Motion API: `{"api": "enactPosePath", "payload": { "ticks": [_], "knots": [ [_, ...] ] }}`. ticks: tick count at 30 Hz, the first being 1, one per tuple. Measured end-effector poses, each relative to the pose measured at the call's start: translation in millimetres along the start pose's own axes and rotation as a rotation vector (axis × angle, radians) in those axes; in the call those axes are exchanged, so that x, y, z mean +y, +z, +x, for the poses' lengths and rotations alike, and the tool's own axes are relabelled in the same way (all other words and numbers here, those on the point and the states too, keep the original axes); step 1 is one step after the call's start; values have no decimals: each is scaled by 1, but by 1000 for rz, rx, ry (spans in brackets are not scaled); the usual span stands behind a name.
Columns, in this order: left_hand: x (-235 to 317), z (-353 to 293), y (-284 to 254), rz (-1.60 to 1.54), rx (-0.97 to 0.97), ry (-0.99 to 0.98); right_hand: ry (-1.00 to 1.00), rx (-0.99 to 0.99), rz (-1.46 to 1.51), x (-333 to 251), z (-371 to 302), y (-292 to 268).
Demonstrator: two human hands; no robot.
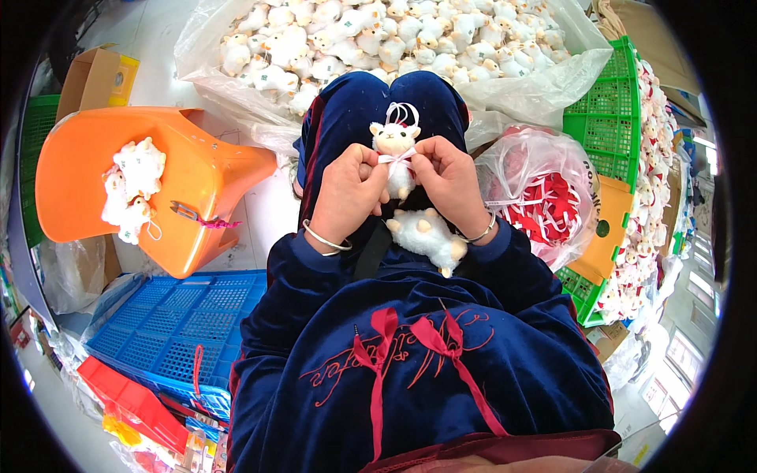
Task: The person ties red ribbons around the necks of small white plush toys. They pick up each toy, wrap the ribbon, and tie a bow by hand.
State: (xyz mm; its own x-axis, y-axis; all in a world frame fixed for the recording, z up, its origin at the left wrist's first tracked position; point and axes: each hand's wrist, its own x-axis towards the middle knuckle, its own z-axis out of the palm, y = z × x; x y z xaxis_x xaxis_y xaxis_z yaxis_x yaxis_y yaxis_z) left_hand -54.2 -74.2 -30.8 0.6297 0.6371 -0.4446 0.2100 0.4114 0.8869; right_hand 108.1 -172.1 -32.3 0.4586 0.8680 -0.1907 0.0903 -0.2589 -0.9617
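A small white plush sheep (pixel 393 139) with a hanging loop on its head is held up over my lap. Round its neck is a pale pink ribbon bow (pixel 397 158). My left hand (pixel 349 189) pinches the bow's left side, and my right hand (pixel 451 180) pinches its right side. Both sets of fingers are closed on the ribbon. A second white plush toy (pixel 426 237) lies on my lap just below, between my forearms.
A plastic sheet (pixel 197 51) ahead holds many plush toys. On the left, an orange stool (pixel 71 173) bears several plush toys and small snips (pixel 185 210). A clear bag (pixel 505 169) of red and white pieces sits right, beside a green crate (pixel 603 110). A blue crate (pixel 169 323) stands lower left.
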Motion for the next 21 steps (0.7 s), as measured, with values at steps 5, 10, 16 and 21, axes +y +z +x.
{"api": "enactPosePath", "payload": {
  "ticks": [5,10,16,21],
  "knots": [
    [6,3,-4,-58,-22,-101,5,-36,33,-9,3,-3],
    [-1,3,5,12,5,-8,-40,-21,-140,-4,5,3],
    [-6,2,5,7,3,12,-22,3,-61,-1,1,4],
    [0,5,-5,6,-62,-63,-4,-43,-17,-1,2,1]
  ]
}}
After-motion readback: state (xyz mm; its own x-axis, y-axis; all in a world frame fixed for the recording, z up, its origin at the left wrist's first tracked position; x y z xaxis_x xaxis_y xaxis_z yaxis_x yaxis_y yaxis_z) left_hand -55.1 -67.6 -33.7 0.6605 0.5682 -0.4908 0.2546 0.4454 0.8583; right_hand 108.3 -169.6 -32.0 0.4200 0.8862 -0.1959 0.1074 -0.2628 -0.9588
